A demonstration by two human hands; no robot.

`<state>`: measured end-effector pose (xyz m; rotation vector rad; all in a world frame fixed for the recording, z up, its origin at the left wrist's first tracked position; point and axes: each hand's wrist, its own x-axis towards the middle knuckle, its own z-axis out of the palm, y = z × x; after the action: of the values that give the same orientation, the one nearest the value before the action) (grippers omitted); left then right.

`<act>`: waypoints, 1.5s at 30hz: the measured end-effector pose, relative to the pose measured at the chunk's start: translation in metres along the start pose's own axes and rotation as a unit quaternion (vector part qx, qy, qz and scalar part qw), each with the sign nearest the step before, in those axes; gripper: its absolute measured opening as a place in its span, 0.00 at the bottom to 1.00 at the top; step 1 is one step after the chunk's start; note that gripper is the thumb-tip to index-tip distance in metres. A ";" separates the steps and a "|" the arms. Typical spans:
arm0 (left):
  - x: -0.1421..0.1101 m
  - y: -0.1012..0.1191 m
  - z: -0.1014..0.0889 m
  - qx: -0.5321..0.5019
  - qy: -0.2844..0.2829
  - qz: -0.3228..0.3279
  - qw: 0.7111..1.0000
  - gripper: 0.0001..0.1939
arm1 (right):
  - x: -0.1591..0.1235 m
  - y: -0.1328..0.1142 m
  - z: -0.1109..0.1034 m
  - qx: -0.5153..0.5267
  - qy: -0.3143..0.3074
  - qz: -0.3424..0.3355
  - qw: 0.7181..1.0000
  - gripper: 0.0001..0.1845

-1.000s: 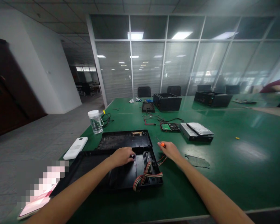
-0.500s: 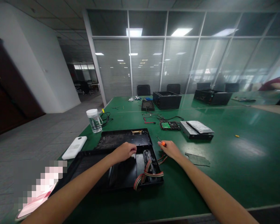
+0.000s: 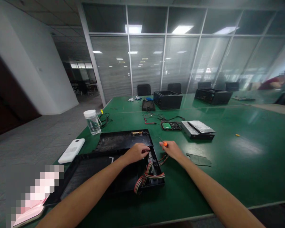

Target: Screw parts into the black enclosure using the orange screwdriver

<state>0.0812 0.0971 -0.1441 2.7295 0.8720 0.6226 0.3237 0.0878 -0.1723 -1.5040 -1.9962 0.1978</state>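
Left hand [image 3: 139,153] over the open black casing [image 3: 90,167], fingers bent above its right end; can't tell whether the grip pinches anything. Striped cables [image 3: 154,175] just nearer than that grip, draped over the casing's edge. Right hand [image 3: 172,149] beside the casing, grip closed on the orange-handled screwdriver [image 3: 165,144]. Right of that grip, on the green bench [image 3: 230,171], a thin dark sheet [image 3: 199,160]. Beyond both grips: black panel [image 3: 121,141], then green circuit board [image 3: 166,126].

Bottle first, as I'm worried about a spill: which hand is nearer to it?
Left. The left hand is over the case, to the right of the bottle and nearer the camera; the right hand, holding the screwdriver, is farther right.
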 end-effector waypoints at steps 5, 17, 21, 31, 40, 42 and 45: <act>-0.007 -0.001 -0.001 0.021 0.012 0.015 1.000 0.09 | -0.001 -0.005 -0.002 0.003 -0.003 -0.029 1.000 0.23; -0.009 -0.017 0.014 0.027 0.009 0.047 0.998 0.13 | -0.001 -0.005 -0.005 0.004 0.021 -0.061 0.998 0.21; -0.009 -0.013 0.013 0.001 0.029 0.011 1.000 0.11 | -0.001 -0.005 -0.005 0.010 0.017 -0.063 0.998 0.21; -0.010 -0.011 0.016 0.011 0.015 0.014 1.000 0.10 | 0.001 -0.004 -0.005 0.023 0.005 -0.040 0.999 0.19; -0.010 -0.008 0.007 -0.008 -0.011 -0.002 1.000 0.09 | 0.010 0.004 -0.031 0.259 -0.011 0.081 0.962 0.15; -0.010 -0.007 0.007 -0.021 -0.010 -0.021 1.000 0.08 | 0.011 0.000 -0.043 0.341 0.024 0.075 0.937 0.17; -0.009 -0.007 0.010 -0.052 0.000 -0.047 0.998 0.09 | 0.008 -0.008 -0.054 0.389 0.110 0.076 0.911 0.17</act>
<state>0.0754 0.0967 -0.1579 2.5795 0.9343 0.6297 0.3464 0.0789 -0.1224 -1.0822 -1.3606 0.7557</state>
